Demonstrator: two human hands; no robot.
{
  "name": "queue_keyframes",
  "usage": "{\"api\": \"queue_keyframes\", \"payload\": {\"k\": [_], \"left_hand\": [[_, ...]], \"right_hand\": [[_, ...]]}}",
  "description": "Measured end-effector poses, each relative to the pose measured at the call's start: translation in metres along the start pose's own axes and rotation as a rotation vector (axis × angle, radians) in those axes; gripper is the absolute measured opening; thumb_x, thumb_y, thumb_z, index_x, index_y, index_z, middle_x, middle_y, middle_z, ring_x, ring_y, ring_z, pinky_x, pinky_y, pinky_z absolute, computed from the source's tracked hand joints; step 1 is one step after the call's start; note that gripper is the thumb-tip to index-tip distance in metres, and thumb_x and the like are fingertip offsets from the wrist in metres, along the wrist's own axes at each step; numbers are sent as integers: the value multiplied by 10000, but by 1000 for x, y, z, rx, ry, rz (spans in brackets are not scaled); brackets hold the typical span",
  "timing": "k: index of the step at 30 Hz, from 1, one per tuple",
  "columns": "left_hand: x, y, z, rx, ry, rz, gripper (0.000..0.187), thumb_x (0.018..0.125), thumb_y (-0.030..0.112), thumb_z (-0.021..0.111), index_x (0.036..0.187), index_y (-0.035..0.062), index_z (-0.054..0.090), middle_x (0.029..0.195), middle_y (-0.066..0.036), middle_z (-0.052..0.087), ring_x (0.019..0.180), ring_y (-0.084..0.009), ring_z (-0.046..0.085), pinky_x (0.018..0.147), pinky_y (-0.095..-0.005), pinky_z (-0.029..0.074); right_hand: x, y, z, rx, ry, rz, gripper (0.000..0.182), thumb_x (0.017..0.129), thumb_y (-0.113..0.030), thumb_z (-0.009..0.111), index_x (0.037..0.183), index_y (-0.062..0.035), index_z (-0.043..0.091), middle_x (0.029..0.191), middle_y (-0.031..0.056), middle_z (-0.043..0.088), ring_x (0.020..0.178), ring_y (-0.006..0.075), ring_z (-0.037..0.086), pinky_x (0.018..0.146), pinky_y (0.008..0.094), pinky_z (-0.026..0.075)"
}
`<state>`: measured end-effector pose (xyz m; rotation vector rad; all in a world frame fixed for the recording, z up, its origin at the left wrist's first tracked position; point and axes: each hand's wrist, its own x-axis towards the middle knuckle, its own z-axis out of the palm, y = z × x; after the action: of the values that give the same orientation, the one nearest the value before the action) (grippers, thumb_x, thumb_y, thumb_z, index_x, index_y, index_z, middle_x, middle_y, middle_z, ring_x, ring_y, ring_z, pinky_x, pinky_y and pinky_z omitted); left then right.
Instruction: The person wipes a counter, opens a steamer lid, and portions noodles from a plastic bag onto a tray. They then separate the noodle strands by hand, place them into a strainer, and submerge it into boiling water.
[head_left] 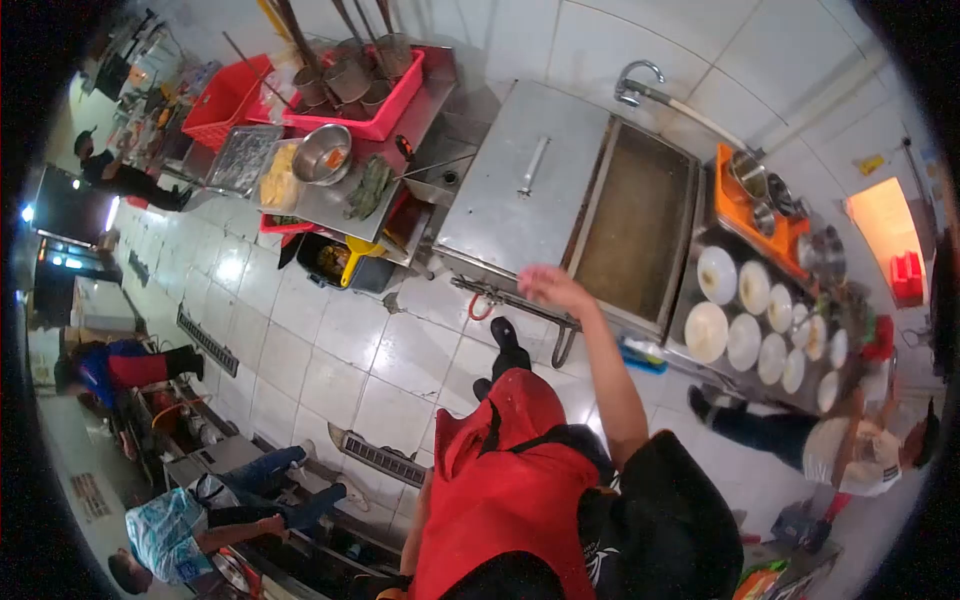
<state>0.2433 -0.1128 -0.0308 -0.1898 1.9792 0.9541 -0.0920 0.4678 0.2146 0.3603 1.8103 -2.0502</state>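
Note:
My right hand (555, 288) reaches forward over the front edge of a large stainless steel unit. Its fingers look loosely stretched and apart, a little blurred, with nothing visible in them. Below it runs a metal rail with a red ring (483, 306). The unit has a flat metal lid (520, 175) with a bar handle, and beside it an uncovered basin (640, 230) of murky brownish liquid. My left forearm (417, 525) hangs beside my red apron (500, 490); the left hand itself is hidden.
White plates (707, 333) and an orange tray (745, 205) of metal pots stand at right. A steel table at left holds a pink bin (390, 120) and a steel bowl (322, 155). A waste bin (345, 262) stands below. Several people work around; floor drains (375, 455) cross the tiles.

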Motion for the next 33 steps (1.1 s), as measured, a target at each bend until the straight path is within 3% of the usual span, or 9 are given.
{"api": "queue_keyframes", "payload": {"k": [5,10,13,17,21,27,29,30,33], "left_hand": [[-3,15,-7,-45,-17,-63,247,924,209,539,1069,18,602,930,-115,700,733,-210,677,538,-284,532],[38,63,-46,-44,-171,-11,255,930,216,534,1081,20,596,939,-113,698,729,-203,673,534,-281,529],[38,170,-69,-710,165,-218,296,959,258,516,1145,33,564,994,-118,690,733,-190,664,535,-277,520],[64,296,-85,-616,233,-49,294,989,257,506,1181,38,538,1033,-117,678,787,-188,661,623,-280,537],[77,329,-93,-606,195,20,265,991,228,519,1169,33,543,1039,-116,673,834,-179,655,678,-280,538],[73,265,-85,-209,182,61,234,968,208,554,1088,12,594,948,-91,671,740,-128,621,611,-267,517],[71,225,-76,-462,118,-236,242,935,215,581,1057,13,632,934,-60,672,714,-96,610,596,-263,511],[56,226,-73,-661,62,-232,284,902,256,583,1072,42,662,907,-58,691,726,-109,627,641,-302,528],[67,177,-55,-306,113,36,313,896,294,572,1080,61,671,871,-81,700,751,-153,645,707,-324,529]], "right_hand": [[131,-56,-66,68,501,-290,329,923,-267,625,1153,-33,604,1006,28,660,867,122,589,748,270,470],[241,-58,-107,-36,1025,-285,439,858,-284,684,1109,65,595,1032,156,682,916,264,666,748,348,506],[241,-82,-108,-211,892,-80,488,850,-261,688,1115,125,548,997,182,671,806,275,684,693,357,521],[262,-74,-121,260,700,-116,416,854,-295,690,1050,59,594,846,106,656,769,220,646,725,363,513],[220,-98,-140,494,537,-47,258,906,-212,624,1019,18,598,796,75,599,716,221,628,688,362,536],[146,-107,-185,537,541,-101,167,937,-141,595,1006,11,581,862,96,591,762,247,638,708,390,571],[126,-102,-205,525,530,-50,153,936,-127,592,999,12,579,864,101,589,781,255,645,718,394,575],[113,-104,-210,478,555,-13,147,936,-123,592,985,14,577,855,101,587,789,256,648,714,395,575],[92,-91,-233,415,547,71,169,939,-150,591,920,18,581,821,97,595,788,248,651,705,387,573]]}}
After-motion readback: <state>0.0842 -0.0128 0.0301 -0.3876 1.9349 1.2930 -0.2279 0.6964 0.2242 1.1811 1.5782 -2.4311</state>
